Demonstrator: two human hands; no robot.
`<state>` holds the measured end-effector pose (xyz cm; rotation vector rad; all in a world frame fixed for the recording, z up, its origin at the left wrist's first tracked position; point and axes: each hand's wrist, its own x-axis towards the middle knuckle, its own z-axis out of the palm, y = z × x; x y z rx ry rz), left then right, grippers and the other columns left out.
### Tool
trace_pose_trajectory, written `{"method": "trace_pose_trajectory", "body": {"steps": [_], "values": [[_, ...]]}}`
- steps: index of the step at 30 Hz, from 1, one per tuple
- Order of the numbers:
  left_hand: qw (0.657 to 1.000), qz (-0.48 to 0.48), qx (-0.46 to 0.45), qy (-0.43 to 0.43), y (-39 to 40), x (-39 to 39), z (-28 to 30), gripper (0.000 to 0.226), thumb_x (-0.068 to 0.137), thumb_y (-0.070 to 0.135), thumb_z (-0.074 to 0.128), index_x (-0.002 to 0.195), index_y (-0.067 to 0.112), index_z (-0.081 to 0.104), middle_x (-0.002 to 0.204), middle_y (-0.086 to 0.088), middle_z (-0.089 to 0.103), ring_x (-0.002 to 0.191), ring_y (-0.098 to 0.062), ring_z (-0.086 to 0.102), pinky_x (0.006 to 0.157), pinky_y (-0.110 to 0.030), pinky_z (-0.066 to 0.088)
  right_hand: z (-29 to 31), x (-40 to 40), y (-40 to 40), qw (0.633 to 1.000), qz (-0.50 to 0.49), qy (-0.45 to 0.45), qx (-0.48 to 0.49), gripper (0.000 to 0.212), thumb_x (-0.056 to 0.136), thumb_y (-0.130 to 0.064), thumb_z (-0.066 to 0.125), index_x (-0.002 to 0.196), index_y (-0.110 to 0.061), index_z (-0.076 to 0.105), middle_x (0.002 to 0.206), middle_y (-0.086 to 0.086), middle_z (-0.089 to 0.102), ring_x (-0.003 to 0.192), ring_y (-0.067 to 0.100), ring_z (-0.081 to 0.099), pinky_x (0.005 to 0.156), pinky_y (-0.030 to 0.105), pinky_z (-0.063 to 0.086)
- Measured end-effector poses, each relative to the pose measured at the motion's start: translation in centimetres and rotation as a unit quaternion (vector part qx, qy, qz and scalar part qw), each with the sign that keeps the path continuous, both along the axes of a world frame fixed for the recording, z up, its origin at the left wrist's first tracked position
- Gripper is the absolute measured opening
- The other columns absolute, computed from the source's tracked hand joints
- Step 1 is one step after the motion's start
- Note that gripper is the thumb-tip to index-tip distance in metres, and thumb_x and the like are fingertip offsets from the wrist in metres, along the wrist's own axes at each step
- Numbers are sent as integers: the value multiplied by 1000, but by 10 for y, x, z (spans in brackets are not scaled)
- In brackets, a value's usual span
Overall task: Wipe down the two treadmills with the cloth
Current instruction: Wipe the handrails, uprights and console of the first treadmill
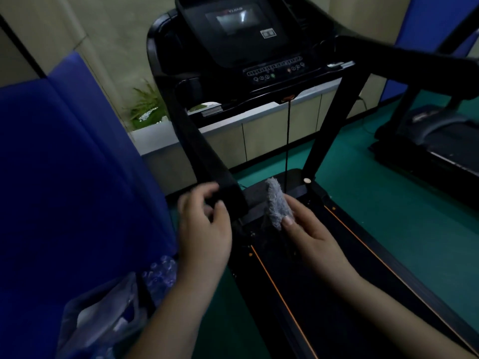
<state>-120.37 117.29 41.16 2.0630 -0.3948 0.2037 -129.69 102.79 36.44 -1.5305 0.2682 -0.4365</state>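
In right hand [308,229], fluffy grey cloth [278,203]

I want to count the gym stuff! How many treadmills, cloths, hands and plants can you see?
Treadmills: 2, the near treadmill and the far treadmill
Cloths: 1, the grey cloth
Hands: 2, left hand and right hand
Plants: 1, the green plant
Total: 6
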Motion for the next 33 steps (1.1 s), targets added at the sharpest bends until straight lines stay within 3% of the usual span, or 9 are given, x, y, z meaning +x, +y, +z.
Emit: {"method": "trace_pose_trajectory", "body": {"steps": [2,5,12,16,21,24,26,29,33], "values": [[978,-51,-103,177,10,-28,-12,19,97,18,49,101,31,63,109,1,67,89,-7,63,68,-15,46,3,-8,17,1000,16,-24,-11,38,94,-19,55,124,-41,53,124,-2,57,107,4,61,88,25,52],[878,-128,-275,371,23,-54,-12,26,98,20,43,109,16,66,105,-8,72,98,-22,68,83,-34,54,7,-18,51,997,46,-26,-57,37,92,-7,56,120,-31,52,117,-8,59,101,-2,61,78,14,50],[737,-147,-436,495,58,-39,-11,42,92,40,45,91,11,75,102,-10,72,86,-18,71,74,-30,57,11,5,97,970,77,29,-227,31,91,-31,51,118,-25,65,119,-15,59,116,-1,53,99,18,41],[681,-174,-459,544,78,12,-15,44,99,35,39,101,4,70,100,-17,69,87,-29,69,73,-36,58,20,36,112,967,31,32,-253,23,93,-21,56,113,-25,66,116,-9,54,110,-8,50,90,7,40],[771,-118,-459,426,96,93,-38,35,96,37,49,120,15,61,125,-11,62,114,-25,58,100,-45,44,34,89,109,935,-256,32,-243,21,90,-9,57,101,-27,58,106,-1,51,92,-3,52,76,-2,34],[889,-102,-371,248,85,118,-58,29,99,25,45,127,27,52,132,2,56,121,-14,53,107,-36,40,35,120,89,931,-273,94,-224,18,95,-21,52,112,-26,58,115,-1,56,103,11,56,86,19,42],[935,-130,-303,133,66,115,-73,41,99,17,44,139,23,40,146,3,39,135,-12,37,111,-18,29,33,134,80,935,-259,113,-215,20,97,-26,49,112,-31,61,113,-3,63,104,11,58,90,27,46],[936,-259,-235,30,31,99,-91,54,100,33,35,148,13,23,158,-3,10,147,-13,10,118,-28,17,35,141,80,939,-274,116,-172,19,96,-22,52,108,-34,62,104,-2,67,96,10,61,90,30,49],[914,-318,-249,32,-3,102,-87,71,96,53,26,151,12,10,158,-7,-11,147,-14,-6,119,-31,8,39,140,82,934,-292,127,-161,23,94,-16,57,107,-33,63,93,-6,67,87,5,62,81,24,48]]}}
